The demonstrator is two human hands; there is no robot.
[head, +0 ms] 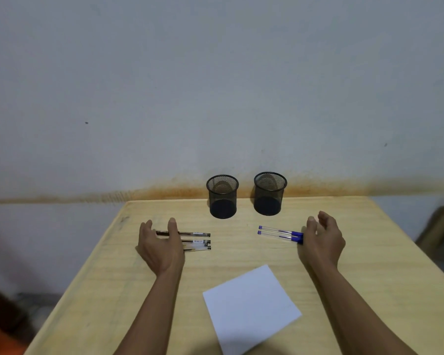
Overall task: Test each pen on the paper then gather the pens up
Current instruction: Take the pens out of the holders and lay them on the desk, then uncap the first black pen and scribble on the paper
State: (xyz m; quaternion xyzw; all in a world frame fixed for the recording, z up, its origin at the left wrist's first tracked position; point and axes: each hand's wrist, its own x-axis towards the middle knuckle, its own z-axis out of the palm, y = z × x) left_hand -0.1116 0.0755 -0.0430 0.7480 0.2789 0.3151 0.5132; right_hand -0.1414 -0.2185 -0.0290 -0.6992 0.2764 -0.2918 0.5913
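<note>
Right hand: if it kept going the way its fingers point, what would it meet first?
The right hand points up-table, past the blue pens at its thumb side. Its way looks free to the table's far edge; depth is uncertain.

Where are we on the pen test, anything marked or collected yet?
Done: nothing visible; the paper looks blank and both mesh cups look empty. In hand: left hand reaches over the black pens, right hand is beside the blue pens; neither plainly grips one. Left: test every pen, then gather them all.
</note>
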